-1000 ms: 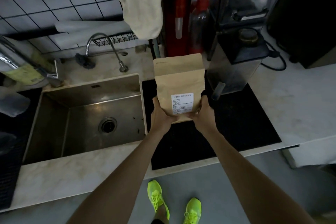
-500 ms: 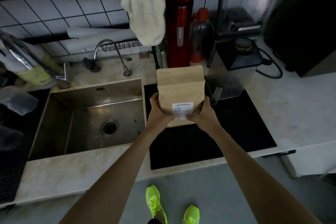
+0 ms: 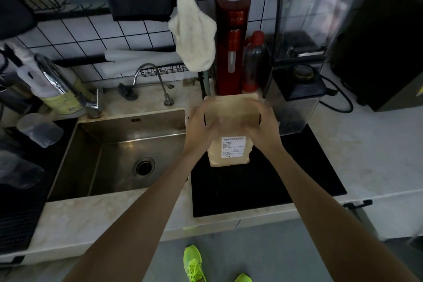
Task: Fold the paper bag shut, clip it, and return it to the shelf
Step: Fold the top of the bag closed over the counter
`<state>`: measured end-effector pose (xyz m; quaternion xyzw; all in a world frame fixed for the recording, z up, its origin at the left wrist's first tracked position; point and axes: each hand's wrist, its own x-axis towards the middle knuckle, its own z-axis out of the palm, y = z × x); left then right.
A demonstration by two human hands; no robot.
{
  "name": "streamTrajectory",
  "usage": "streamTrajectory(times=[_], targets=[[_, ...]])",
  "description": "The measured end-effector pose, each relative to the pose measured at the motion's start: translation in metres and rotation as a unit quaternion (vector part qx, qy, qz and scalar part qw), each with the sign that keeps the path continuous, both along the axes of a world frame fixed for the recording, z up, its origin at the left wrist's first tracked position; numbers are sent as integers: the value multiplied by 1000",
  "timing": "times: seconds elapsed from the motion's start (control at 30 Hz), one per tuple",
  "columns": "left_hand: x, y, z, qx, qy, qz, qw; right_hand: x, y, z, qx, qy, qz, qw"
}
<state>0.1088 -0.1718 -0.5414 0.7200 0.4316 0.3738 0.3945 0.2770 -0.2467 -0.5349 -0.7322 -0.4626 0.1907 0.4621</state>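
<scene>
A tan paper bag (image 3: 231, 155) with a white label stands upright on the black cooktop (image 3: 263, 185), just right of the sink. My left hand (image 3: 199, 126) grips its upper left side and my right hand (image 3: 263, 126) grips its upper right side. Both are blurred by motion. The bag's flat top edge shows above my fingers. No clip is in view.
A steel sink (image 3: 119, 155) lies to the left, its tap (image 3: 151, 80) behind. A red soda maker (image 3: 231, 41), a red-capped bottle (image 3: 253, 62) and a dark grinder (image 3: 299, 89) stand close behind the bag. A cream cloth (image 3: 194, 34) hangs on the wall rack.
My hands have slid from the bag's lower half up to its upper part. The bag now rests on the cooktop, and the view has tilted upward.
</scene>
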Motion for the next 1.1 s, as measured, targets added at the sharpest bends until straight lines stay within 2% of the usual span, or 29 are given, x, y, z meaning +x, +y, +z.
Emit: streamTrajectory(times=[0.1, 0.17, 0.3, 0.43, 0.57, 0.67, 0.8, 0.97, 1.1], targets=[[2, 2, 3, 37, 69, 12, 997, 6, 7, -5, -71, -77, 13, 994], [2, 5, 4, 48, 105, 20, 993, 8, 10, -6, -109, -87, 1, 990], [2, 10, 2, 75, 135, 15, 988, 13, 10, -7, -41, -102, 0, 994], [1, 11, 0, 99, 149, 19, 984, 19, 14, -11, -25, -141, 11, 990], [1, 10, -4, 106, 165, 8, 981, 18, 11, -22, -35, -232, 9, 972], [2, 9, -4, 105, 156, 39, 981, 19, 14, -25, -60, -234, -10, 970], [3, 10, 0, 104, 148, 9, 983, 16, 17, -20, -39, -216, -6, 976], [-1, 9, -5, 60, 144, 20, 987, 11, 14, -15, -43, -82, -12, 996], [3, 8, -7, 3, 111, 53, 992, 12, 12, -15, -25, 132, -46, 990]])
